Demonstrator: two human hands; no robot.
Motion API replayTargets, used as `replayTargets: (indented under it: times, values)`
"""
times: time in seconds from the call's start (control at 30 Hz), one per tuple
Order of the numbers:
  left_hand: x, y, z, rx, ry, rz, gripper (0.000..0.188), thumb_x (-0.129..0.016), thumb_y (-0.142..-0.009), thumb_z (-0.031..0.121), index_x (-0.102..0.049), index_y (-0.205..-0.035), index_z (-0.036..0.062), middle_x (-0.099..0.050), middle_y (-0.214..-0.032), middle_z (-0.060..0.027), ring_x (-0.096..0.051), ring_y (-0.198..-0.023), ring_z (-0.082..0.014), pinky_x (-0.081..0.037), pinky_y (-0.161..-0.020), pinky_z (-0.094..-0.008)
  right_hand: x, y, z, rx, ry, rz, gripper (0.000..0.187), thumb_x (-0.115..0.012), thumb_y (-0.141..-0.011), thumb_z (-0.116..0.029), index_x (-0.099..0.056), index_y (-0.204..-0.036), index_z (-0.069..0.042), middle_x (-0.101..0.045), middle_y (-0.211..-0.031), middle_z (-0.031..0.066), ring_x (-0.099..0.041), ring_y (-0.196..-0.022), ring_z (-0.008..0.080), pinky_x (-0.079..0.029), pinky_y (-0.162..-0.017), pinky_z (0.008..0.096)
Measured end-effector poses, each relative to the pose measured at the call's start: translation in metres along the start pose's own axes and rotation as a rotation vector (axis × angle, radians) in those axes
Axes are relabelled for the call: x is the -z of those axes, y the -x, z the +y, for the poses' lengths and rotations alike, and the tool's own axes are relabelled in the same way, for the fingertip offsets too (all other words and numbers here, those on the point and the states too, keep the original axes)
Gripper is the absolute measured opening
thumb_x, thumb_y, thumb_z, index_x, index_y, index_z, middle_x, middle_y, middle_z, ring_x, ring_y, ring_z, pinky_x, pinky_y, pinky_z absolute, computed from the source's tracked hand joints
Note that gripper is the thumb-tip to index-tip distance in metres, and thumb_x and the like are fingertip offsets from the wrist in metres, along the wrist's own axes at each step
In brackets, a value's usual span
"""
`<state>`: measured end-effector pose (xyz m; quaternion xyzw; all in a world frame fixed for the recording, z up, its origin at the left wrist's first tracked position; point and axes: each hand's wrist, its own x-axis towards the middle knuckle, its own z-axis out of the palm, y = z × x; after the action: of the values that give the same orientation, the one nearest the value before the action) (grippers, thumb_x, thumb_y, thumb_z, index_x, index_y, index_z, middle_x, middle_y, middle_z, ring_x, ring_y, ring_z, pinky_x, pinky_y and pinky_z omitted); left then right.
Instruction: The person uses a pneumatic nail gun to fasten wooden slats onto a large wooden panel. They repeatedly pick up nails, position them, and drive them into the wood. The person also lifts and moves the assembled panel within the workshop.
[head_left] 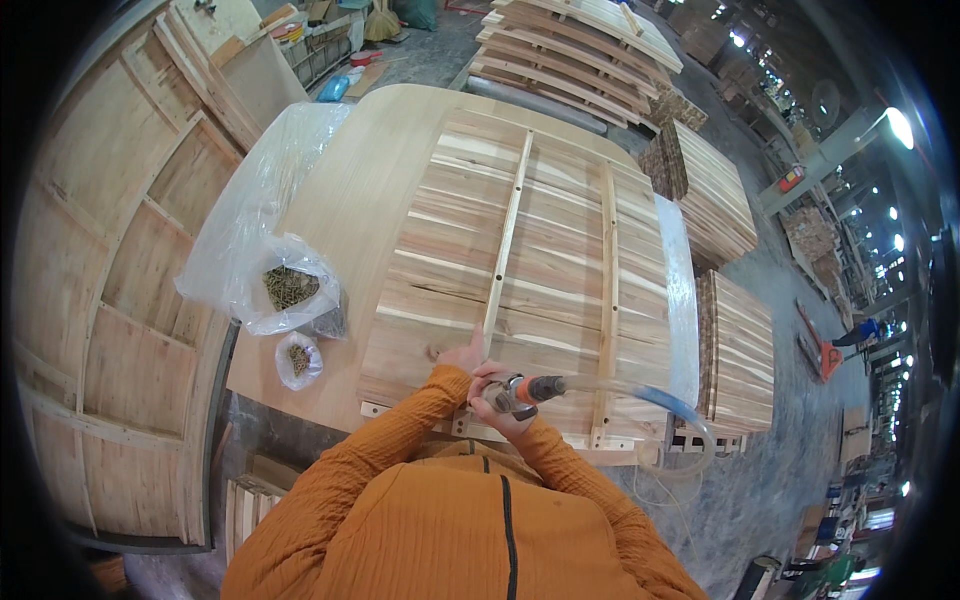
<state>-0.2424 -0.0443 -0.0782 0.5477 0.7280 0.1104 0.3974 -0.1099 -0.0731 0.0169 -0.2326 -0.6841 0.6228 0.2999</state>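
Observation:
A pale slatted wood panel (450, 230) lies on a larger smooth board (385, 130), with two narrow wooden battens across it. My left hand (460, 355) is at the near part of the left batten (510, 220), one finger stretched along it; the fingers look closed about its side, partly hidden. In my right hand (505, 415) is an air screwdriver (525, 392), its hose end towards the right. The tool's tip is hidden by the hands near the batten. From the tool a clear and blue air hose (665, 400) curves off to the right.
Left of the panel sit an open plastic bag of screws (290, 287) and a smaller bag of screws (299, 360), beside crumpled plastic sheeting (245, 200). A large framed wood panel (130, 280) stands at far left. Stacked slatted panels (740, 350) are on the right; stacked boards (575, 60) behind.

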Motion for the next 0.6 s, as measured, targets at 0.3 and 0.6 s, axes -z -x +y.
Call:
replayTargets:
  times: [0.3,0.6]
  values:
    - [0.003,0.016,-0.079,0.362,1.877,0.15,0.027,-0.048,-0.086,0.023,-0.046,-0.105,0.0038,-0.06,-0.085,-0.0119,-0.061,-0.084,-0.026,-0.051,-0.067,-0.034,0.006,-0.007,-0.074,0.417,0.054,0.08,0.035,-0.066,-0.068,-0.002,-0.051,-0.099,-0.003,-0.057,-0.081,0.0075,-0.055,-0.074,0.0156,-0.045,-0.065,0.0272]
    - [0.03,0.072,-0.035,0.145,1.941,-0.043,0.014,-0.049,-0.09,0.016,-0.053,-0.094,0.004,-0.06,-0.088,-0.006,-0.059,-0.075,-0.0139,-0.052,-0.065,-0.027,0.002,-0.012,-0.076,0.525,-0.183,0.058,0.04,-0.064,-0.073,-0.006,-0.042,-0.107,-0.004,-0.056,-0.081,0.0113,-0.055,-0.08,0.0227,-0.046,-0.073,0.0341]
